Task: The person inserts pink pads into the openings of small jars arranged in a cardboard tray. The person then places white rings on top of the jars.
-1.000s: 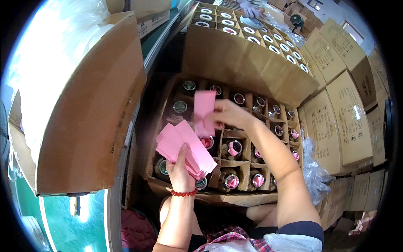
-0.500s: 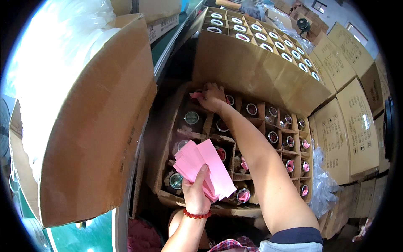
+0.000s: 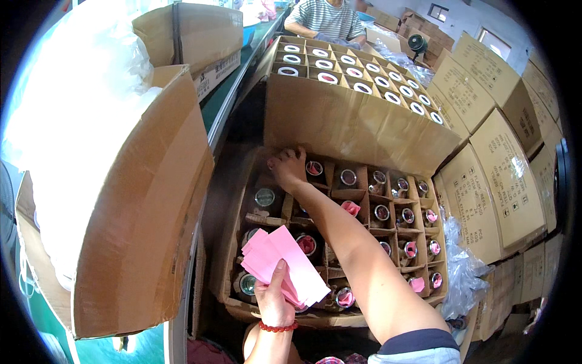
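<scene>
My left hand (image 3: 276, 303), with a red bead bracelet, is closed around a fanned stack of pink paper slips (image 3: 285, 261), thumb on top. It hovers over the near left of an open cardboard box (image 3: 242, 310) divided into compartments. Glass bottles with ringed mouths stand in the compartments, such as a bottle (image 3: 264, 197) at the left. Several hold pink paper, among them a bottle (image 3: 345, 297) near the front edge. My right hand (image 3: 288, 168) reaches across to the far left corner compartment, fingers bent downward. What its fingertips grip is hidden.
Beyond stands another divided carton (image 3: 357, 115) with white-ringed tops. A tall carton (image 3: 139, 212) with clear plastic bags (image 3: 79, 97) rises at the left. Stacked cartons (image 3: 509, 176) and crumpled plastic film (image 3: 458, 267) lie right. A person (image 3: 330, 21) in a striped shirt is at the far end.
The view has tilted up, bringing the person at the far end into sight. The pink slip seen at my right fingertips no longer shows. My left hand still holds the stack.
</scene>
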Tool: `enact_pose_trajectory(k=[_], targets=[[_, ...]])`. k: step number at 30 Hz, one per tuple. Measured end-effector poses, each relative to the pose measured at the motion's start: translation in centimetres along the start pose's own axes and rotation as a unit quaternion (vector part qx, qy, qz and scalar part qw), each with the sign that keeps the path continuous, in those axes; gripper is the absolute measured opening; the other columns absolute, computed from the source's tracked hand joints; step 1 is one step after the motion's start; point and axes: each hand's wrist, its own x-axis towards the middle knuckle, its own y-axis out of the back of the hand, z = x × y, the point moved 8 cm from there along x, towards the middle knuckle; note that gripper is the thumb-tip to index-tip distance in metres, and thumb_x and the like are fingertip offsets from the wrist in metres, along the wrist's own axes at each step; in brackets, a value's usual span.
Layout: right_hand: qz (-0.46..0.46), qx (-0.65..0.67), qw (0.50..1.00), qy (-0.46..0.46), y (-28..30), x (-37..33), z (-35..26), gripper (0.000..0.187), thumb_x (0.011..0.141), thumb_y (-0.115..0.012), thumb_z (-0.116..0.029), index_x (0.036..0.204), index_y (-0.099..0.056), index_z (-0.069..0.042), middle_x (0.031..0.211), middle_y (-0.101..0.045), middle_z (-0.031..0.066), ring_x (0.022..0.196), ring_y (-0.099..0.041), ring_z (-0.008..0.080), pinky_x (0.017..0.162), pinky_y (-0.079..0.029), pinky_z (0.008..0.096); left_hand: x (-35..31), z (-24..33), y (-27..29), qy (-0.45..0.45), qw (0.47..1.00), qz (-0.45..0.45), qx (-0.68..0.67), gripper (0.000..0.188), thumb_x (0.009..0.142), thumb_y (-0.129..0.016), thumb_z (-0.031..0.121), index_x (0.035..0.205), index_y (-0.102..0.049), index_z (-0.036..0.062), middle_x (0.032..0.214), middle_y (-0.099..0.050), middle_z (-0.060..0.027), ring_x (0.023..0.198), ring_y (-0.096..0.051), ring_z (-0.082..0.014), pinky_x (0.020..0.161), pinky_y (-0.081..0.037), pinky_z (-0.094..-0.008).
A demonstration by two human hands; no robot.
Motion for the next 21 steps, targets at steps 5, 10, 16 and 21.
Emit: enact_pose_trajectory(k=[5,10,16,21], targets=[[-0.035,-0.029,0.999,0.027,0.7,-1.3,-1.2,0.052,0.087,-0.046,-0.05,0.119,-0.062,-0.012,0.137,-0.044,0.0132,0.134,-0.028,0.0314,0.109,-0.002,0.0634,0.0,0.0,0.0,-0.009,1.0,-0.005,-0.005,0.025,0.086,-0.066,0.008,0.109,-0.057,0.0009,0.102,-0.062,-0.0059,0.092,-0.059,-0.0145,0.084,-0.047,-0.0291],[-0.101,-0.001,0.995,0.025,0.5,-1.3,-0.4,0.062,0.09,-0.04,-0.056,0.129,-0.054,-0.01,0.144,-0.037,0.0149,0.137,-0.022,0.0339,0.108,0.001,0.0658,0.8,-0.6,0.1,0.019,0.998,-0.014,0.051,0.03,0.087,-0.065,0.01,0.113,-0.054,-0.002,0.106,-0.062,-0.0085,0.097,-0.059,-0.0171,0.086,-0.047,-0.03],[-0.195,0.468,0.856,-0.102,7.6,-8.7,-2.9,0.052,0.093,-0.045,-0.05,0.107,-0.064,-0.004,0.1,-0.066,0.0095,0.092,-0.061,0.0224,0.08,-0.047,0.0371,2.0,-0.4,1.2,-0.034,0.999,0.006,-0.027,0.033,0.086,-0.065,0.004,0.116,-0.053,-0.0003,0.109,-0.061,-0.0073,0.097,-0.059,-0.0157,0.086,-0.047,-0.0284],[-0.306,0.42,0.854,0.019,10.8,-16.4,-6.8,0.029,0.088,-0.063,-0.029,0.092,-0.064,0.0,0.071,-0.056,0.0007,0.069,-0.045,0.0081,0.06,-0.039,0.0275,3.2,-0.9,1.2,-0.058,0.996,-0.014,-0.066,0.037,0.085,-0.065,0.001,0.12,-0.051,-0.0004,0.112,-0.06,-0.008,0.099,-0.059,-0.017,0.088,-0.048,-0.0297]])
